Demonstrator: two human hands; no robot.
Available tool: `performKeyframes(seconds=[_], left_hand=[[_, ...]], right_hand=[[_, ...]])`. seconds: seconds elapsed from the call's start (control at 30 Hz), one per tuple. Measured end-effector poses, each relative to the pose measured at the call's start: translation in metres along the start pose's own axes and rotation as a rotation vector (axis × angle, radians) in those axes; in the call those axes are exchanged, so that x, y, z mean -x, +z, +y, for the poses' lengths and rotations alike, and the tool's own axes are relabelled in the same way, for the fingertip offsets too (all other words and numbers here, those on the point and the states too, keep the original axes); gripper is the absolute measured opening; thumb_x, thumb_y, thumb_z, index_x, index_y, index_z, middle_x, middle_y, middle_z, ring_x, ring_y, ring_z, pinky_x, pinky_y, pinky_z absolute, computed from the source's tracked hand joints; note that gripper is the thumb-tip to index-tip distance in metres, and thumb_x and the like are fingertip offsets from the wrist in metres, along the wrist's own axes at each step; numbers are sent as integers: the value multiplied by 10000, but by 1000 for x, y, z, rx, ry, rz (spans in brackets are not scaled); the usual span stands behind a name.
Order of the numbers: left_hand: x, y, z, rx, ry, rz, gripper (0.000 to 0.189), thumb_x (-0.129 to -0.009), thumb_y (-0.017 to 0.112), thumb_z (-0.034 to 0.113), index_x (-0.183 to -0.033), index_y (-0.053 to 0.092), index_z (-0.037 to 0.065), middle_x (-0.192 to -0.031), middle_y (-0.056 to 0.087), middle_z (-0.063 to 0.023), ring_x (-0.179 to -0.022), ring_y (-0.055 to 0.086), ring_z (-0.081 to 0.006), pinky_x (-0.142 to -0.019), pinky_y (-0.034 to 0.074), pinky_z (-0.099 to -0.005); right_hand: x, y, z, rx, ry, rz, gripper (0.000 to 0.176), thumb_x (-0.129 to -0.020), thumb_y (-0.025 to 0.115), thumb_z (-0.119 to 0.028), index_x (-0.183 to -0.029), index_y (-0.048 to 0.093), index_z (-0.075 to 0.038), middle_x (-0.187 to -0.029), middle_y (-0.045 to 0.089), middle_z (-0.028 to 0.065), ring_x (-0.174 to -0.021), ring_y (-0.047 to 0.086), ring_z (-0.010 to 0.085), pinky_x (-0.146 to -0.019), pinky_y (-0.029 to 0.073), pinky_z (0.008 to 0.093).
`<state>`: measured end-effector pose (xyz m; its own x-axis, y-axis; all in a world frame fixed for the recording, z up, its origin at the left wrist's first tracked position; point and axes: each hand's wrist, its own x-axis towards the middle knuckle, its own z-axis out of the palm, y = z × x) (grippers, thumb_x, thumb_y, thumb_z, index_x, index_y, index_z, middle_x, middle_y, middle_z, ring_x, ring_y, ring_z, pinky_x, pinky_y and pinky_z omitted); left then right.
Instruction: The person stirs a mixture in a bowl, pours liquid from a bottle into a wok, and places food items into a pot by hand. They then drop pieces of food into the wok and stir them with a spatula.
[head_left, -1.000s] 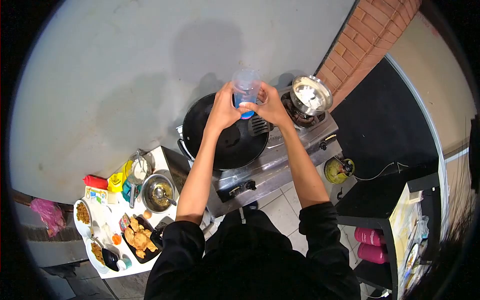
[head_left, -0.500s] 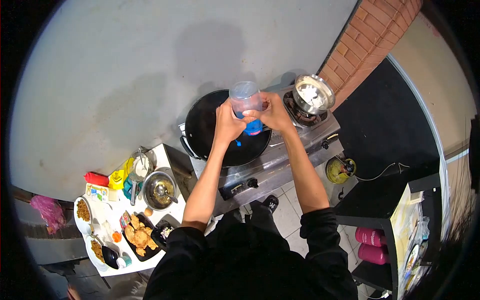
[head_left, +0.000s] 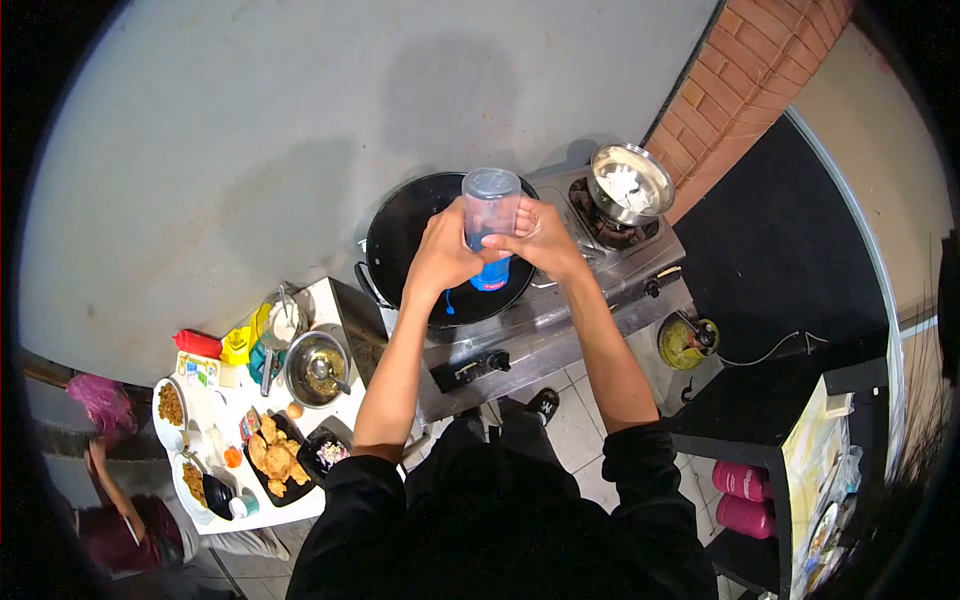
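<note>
Over the wide black wok (head_left: pixel 400 215), I hold a clear plastic bottle (head_left: pixel 492 200) base up, its blue cap (head_left: pixel 491 275) toward me. My left hand (head_left: pixel 442 252) is closed around the bottle's left side. From the right, my right hand (head_left: pixel 541 240) grips it as well, with the thumb across its front. A small blue strap hangs beside the cap. The wok's dark inside shows around my hands, and I cannot make out anything in it. Whether anything is inside the bottle is hard to tell.
Right of the wok, a steel pot (head_left: pixel 632 185) with white contents stands on another burner. A white table (head_left: pixel 225 400) at left carries a steel bowl (head_left: pixel 318 369), fried food on a black tray (head_left: pixel 290 490) and plates. A person (head_left: pixel 130 530) is beyond it. A gas cylinder (head_left: pixel 688 340) stands right.
The bottle's cap end has swung left and toward me, with both hands following. Another person has come into view at the lower left.
</note>
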<state>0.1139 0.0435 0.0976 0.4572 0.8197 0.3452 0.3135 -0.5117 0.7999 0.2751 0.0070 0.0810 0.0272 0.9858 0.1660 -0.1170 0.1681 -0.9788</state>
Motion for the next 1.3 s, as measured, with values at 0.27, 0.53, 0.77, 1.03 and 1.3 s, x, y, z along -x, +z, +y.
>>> performKeyframes(seconds=[0.27,0.53,0.77,1.03,1.3], left_hand=[[4,-9,-1,-148,-32,81,439,-610,799,59,-994,600,-18,-879,668,-203,-880,645,-378,-773,495,-412],[11,-23,-4,-254,-71,136,443,-608,800,55,-997,597,-5,-889,665,-208,-855,639,-387,-749,496,-414],[17,-47,-20,-125,8,141,413,-615,769,53,-977,575,6,-859,649,-211,-885,598,-434,-750,481,-462],[4,-73,-34,-321,116,231,534,-633,787,124,-1086,525,23,-951,627,-208,-903,568,-444,-770,453,-487],[-20,-78,-51,-397,-81,127,569,-669,781,129,-1165,520,28,-1057,613,-225,-995,547,-451,-822,451,-483]], right_hand=[[-13,15,36,-127,-147,-9,338,-708,766,28,-1000,597,41,-933,671,98,-829,642,134,-748,549,286],[-24,30,47,-117,-114,-80,328,-698,756,64,-986,602,42,-932,672,104,-827,649,145,-714,559,289],[-31,57,32,-113,-134,-84,309,-696,754,66,-970,611,51,-918,677,106,-831,651,146,-728,556,292],[-55,82,34,-129,-279,-35,333,-706,756,46,-1000,600,50,-918,674,106,-836,646,143,-759,546,285],[-87,79,63,-29,-276,-18,346,-715,742,55,-1029,597,48,-938,674,81,-840,637,135,-768,536,298]])
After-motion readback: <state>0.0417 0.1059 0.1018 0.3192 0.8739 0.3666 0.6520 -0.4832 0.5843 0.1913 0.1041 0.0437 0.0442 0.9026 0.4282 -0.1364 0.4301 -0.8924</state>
